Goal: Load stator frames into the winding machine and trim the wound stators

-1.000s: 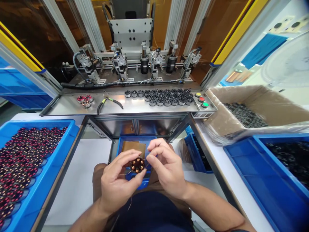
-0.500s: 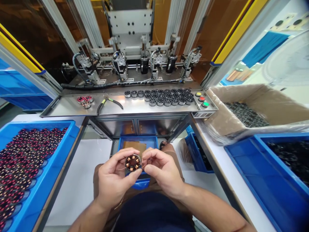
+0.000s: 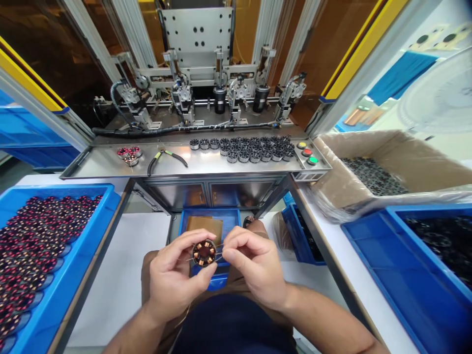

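A round motor stator [image 3: 204,252] with copper coils faces up between the fingers and thumb of my left hand [image 3: 177,273]. Thin copper wire ends [image 3: 219,251] stick out from its right side, and my right hand [image 3: 254,265] pinches them between thumb and fingers. Another wire leaves the stator on the left, and a loose strand hangs below my left wrist. Both hands are over my lap, above a blue bin [image 3: 236,214] with brown cardboard in it.
A metal ledge [image 3: 165,169] ahead bears wire cutters [image 3: 166,156], red-wound stators [image 3: 130,155] and rows of unwound black cores [image 3: 254,147]. Behind it stands a winding machine [image 3: 199,37]. A blue tray [image 3: 110,196] of wound stators is at left; a lined carton [image 3: 332,184] and blue bin [image 3: 391,255] are at right.
My right hand has moved slightly right, away from the stator, with the wire ends drawn out longer between them. My left hand still holds the stator.
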The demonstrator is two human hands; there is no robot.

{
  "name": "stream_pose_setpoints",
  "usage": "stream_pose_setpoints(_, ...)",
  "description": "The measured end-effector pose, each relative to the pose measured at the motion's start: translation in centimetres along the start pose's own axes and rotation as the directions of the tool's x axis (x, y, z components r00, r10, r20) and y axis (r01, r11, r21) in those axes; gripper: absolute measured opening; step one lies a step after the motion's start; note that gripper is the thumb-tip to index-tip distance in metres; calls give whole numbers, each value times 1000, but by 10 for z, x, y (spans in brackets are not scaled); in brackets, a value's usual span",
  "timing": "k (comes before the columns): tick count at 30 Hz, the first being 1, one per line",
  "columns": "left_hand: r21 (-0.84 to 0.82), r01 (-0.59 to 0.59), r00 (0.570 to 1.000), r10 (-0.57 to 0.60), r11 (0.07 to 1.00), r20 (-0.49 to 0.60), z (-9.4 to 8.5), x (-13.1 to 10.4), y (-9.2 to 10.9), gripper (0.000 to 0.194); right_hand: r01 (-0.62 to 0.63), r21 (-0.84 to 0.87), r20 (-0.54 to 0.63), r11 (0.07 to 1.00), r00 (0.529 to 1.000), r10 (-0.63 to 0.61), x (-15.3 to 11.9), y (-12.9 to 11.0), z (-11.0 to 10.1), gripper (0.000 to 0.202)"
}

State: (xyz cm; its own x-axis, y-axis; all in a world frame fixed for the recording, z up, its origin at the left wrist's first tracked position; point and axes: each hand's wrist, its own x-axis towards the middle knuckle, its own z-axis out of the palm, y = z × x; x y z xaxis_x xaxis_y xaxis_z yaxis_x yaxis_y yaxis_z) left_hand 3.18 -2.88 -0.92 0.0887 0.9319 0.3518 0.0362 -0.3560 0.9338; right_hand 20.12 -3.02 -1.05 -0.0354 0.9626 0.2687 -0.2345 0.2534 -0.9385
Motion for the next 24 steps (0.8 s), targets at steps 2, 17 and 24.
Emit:
stream_pose_setpoints(2,-37,38,999,-37,999,14,-1,2,3,45,107,-77,39,991,994,-104,-1,1,-5,3)
stream_pose_setpoints(17,-20,9,1000,-9,1000,-1,5,-4,8,48,508,-254,125,823,861,-493,-7,-5,1,19)
stream_pose_setpoints(24,-243,197,979,-180,950,93,3,1,12,38,516,-185,193,837,854,-484,2,-3,-12,29)
